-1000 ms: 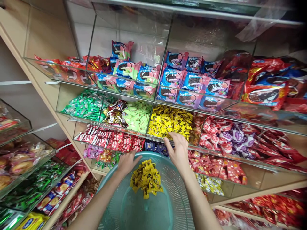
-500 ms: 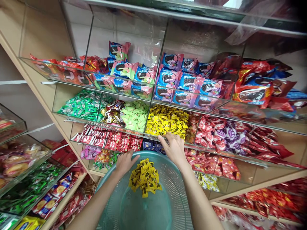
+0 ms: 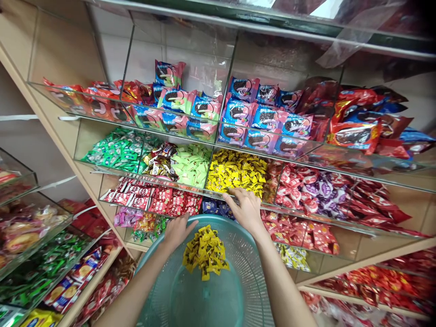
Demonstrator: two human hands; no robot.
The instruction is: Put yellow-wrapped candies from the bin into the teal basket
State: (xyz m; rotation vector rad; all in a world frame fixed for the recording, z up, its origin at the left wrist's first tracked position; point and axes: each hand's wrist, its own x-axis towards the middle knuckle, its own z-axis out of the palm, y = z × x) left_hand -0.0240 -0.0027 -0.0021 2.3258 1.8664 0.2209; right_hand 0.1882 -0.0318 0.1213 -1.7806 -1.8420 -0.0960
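Head view: we find the right hand, thumb apart from its fingers, at the glass front before shelved yellow sweets; whether the left hand clamps the green basket, we cannot tell. A yellow heap lies inside. We advise holding the rim close beneath the glass.

Decent indoor light on my hands, source unseen. White glare on the top glass shelf, streaky reflections across the clear panel. Upper right dim, corner black. Wide-angle stretch at edges; bottom-right red packets soft. My right hand and left hand fairly sharp.
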